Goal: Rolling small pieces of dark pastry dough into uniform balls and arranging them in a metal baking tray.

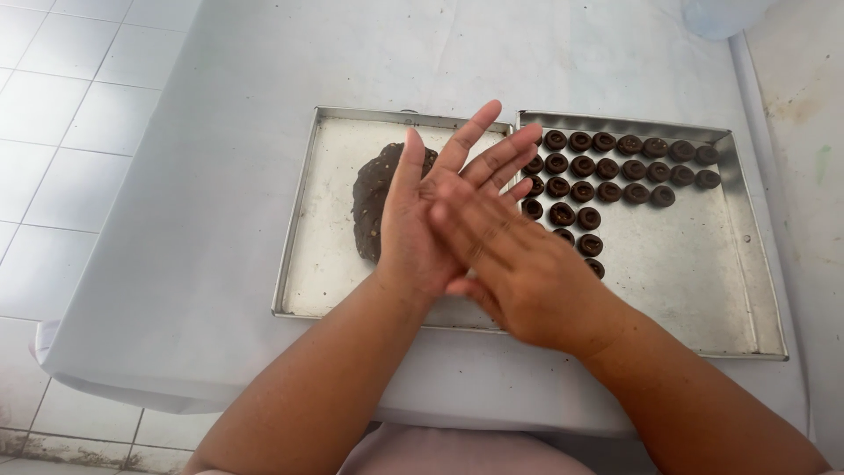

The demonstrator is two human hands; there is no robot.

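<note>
left hand: my left hand (422, 220) is palm up at frame centre, fingers spread wide and flat, over the seam between the two trays
right hand: my right hand (514, 268) lies palm down across the left palm, fingers straight and close together; can't tell if a bit of dough is pressed between the palms, nothing shows
dough: dark brown lumpy mound of chocolate dough (376, 198) sits in the left shallow square metal tray (308, 264), partly hidden behind my left hand
cookies: small round dark brown pieces with dented tops (607, 167) stand in rows in the right shallow metal tray (703, 290), upper left part filled, the rest bare
risk: my palms hover right above the nearest row, so a dip likely squashes pieces; sticky dough may cling to skin
risk 2: trays sit near the table's front edge, a forearm nudge could shift them
surface: table under white cloth (220, 176), fairly smooth
room: white tiled floor (53, 132) at frame left, a pale translucent container (721, 13) at top right
</note>
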